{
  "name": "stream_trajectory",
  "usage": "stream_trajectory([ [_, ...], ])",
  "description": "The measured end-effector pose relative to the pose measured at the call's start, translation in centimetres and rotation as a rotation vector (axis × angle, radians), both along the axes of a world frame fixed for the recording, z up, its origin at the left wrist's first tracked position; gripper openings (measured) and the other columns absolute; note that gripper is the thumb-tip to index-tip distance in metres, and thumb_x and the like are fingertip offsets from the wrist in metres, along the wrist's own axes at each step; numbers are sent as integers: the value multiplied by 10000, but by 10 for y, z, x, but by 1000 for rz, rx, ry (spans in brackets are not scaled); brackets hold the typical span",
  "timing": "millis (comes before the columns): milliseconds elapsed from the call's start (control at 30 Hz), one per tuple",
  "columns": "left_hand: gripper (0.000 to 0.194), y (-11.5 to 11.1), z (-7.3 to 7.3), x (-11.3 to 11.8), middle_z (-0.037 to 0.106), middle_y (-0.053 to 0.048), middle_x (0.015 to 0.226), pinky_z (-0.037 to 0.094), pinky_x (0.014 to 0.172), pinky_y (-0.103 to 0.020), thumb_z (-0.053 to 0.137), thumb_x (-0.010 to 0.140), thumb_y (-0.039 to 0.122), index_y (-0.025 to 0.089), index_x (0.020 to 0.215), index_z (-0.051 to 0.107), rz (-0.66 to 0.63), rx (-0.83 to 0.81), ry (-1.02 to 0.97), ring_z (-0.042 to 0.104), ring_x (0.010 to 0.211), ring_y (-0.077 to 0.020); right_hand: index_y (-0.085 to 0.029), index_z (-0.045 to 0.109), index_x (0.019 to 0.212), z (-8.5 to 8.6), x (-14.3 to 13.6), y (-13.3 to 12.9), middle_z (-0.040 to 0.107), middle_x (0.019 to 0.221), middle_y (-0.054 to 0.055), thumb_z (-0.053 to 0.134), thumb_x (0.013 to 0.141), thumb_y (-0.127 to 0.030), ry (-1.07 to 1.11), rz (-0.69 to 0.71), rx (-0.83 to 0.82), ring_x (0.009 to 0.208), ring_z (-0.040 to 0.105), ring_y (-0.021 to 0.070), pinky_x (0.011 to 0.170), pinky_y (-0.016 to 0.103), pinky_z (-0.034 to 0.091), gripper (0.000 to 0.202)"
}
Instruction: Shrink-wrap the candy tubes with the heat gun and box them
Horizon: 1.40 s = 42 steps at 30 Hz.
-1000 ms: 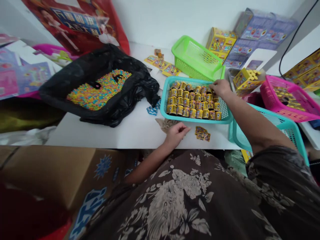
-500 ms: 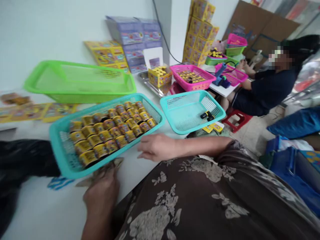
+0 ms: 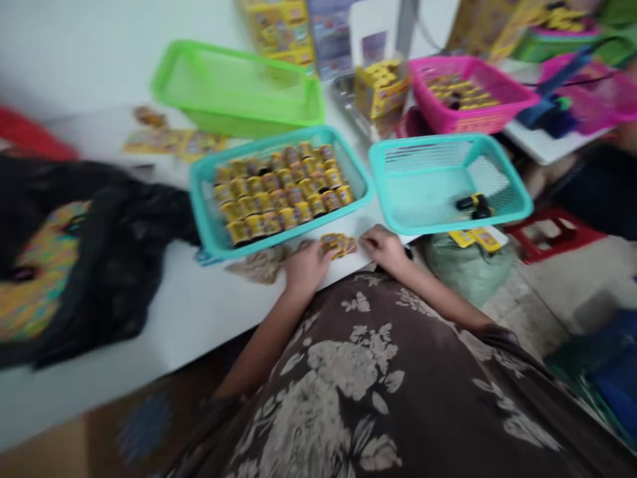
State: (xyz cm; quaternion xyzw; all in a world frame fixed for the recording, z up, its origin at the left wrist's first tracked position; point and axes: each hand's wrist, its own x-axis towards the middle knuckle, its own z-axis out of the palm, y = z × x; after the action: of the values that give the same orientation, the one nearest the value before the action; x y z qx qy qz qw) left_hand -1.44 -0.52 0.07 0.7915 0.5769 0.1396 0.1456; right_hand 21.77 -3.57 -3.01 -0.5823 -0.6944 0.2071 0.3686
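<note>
On your white bench, nr the turq. basket, your L hand is at the L end & your R hand by the R end of the yellow printed slips, can't tell if grips apart or together, w/ yellow-labelled jars in basket.

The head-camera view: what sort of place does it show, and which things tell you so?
Probably a small packing workshop: a turquoise basket holds rows of small yellow tubs, an open black bag holds many colourful pieces, and yellow boxes stand behind.
</note>
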Motion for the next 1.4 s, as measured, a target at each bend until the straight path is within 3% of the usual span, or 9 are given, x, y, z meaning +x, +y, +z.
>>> stream_trajectory([
  [167, 114, 14, -13, 11, 749, -88, 962, 460, 795, -347, 748, 938, 254, 230, 827, 735, 80, -67, -143, 688, 946, -273, -239, 762, 855, -16, 5, 5, 698, 815, 41, 708, 955, -304, 65, -37, 94, 761, 651, 208, 727, 334, 526, 131],
  [333, 178, 9, -17, 9, 652, -2, 761, 456, 773, -315, 807, 853, 180, 231, 738, 681, 149, -115, -436, 620, 804, -210, -240, 777, 839, -10, -2, 4, 688, 789, 41, 716, 956, -369, 91, -62, 128, 721, 625, 212, 701, 351, 522, 184],
  [533, 225, -5, -7, 10, 658, -31, 793, 482, 852, -336, 771, 905, 242, 241, 709, 660, 45, -52, -499, 635, 874, -229, -246, 796, 852, 4, -25, 11, 721, 803, 37, 806, 907, -595, 324, 75, 18, 754, 651, 203, 730, 359, 553, 354],
  [667, 147, -13, 3, 8, 662, -44, 841, 489, 854, -339, 856, 866, 345, 243, 851, 751, 16, -53, -548, 633, 884, -236, -231, 756, 806, 9, -33, 10, 723, 759, 17, 808, 864, -682, 586, 66, -115, 693, 639, 179, 690, 337, 552, 458],
  [800, 274, -14, 7, 5, 672, -32, 879, 493, 806, -329, 917, 813, 411, 242, 989, 792, 103, -64, -673, 601, 827, -210, -233, 719, 782, 10, -30, 9, 694, 703, 6, 815, 823, -716, 659, 32, -156, 643, 610, 173, 652, 334, 558, 494],
  [933, 118, -9, 3, 9, 707, -22, 848, 499, 797, -315, 857, 851, 327, 231, 871, 793, 99, -165, -848, 624, 810, -186, -235, 690, 781, 6, -29, 13, 635, 652, -6, 773, 832, -731, 608, 37, -185, 612, 569, 166, 612, 319, 524, 505],
  [1200, 380, 0, -9, 12, 684, 6, 690, 439, 559, -247, 904, 744, 526, 189, 756, 730, 81, -480, -1118, 556, 584, -113, -229, 697, 754, 9, -31, 17, 686, 705, 5, 867, 702, -727, 598, 7, -285, 648, 580, 159, 649, 306, 500, 529],
  [1400, 374, 2, -12, 12, 729, -13, 758, 337, 458, -224, 900, 768, 466, 177, 986, 805, 116, -579, -1158, 569, 551, -102, -234, 688, 689, 11, -30, 19, 664, 634, -7, 892, 679, -667, 609, -29, -286, 593, 563, 151, 611, 304, 493, 479],
])
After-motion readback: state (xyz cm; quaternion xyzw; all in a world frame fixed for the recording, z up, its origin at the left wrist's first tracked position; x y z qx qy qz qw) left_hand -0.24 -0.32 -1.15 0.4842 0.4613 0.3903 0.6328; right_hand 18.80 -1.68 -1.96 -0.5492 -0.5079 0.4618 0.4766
